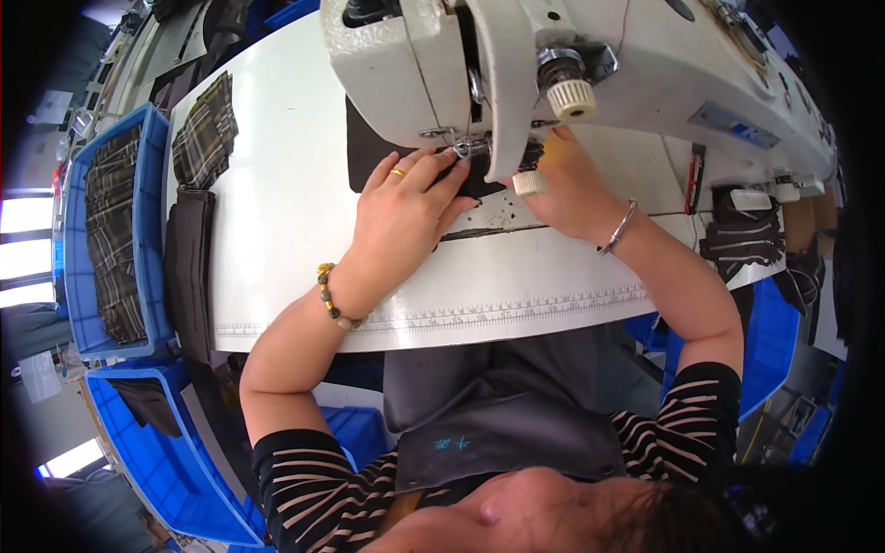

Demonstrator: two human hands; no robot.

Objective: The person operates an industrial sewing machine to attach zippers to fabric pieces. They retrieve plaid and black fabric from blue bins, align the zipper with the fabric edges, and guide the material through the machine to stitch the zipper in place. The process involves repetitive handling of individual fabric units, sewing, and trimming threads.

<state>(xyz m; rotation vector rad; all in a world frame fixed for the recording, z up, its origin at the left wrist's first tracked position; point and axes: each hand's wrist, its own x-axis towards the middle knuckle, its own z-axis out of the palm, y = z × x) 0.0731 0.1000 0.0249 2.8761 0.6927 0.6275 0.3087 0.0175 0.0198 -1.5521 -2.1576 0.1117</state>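
Note:
A dark flat piece of material (361, 147) lies on the white table under the head of a white sewing machine (387, 69). My left hand (401, 207) rests on it, fingers stretched forward and slightly bent, with the fingertips close to the presser foot (468, 147). The left thumb sits apart from the fingers, near the edge of the piece. My right hand (572, 189) is on the other side of the needle area, beside a cream tension knob (529, 183). Machine parts hide most of its fingers, so what they touch cannot be seen.
Plaid fabric pieces (210, 129) and a dark folded piece (190, 267) lie at the table's left. A blue bin (159, 230) beside them holds plaid pieces; another blue bin (175, 470) stands lower. Dark zippered pieces (742, 235) lie at right. A ruler strip (442, 315) runs along the front.

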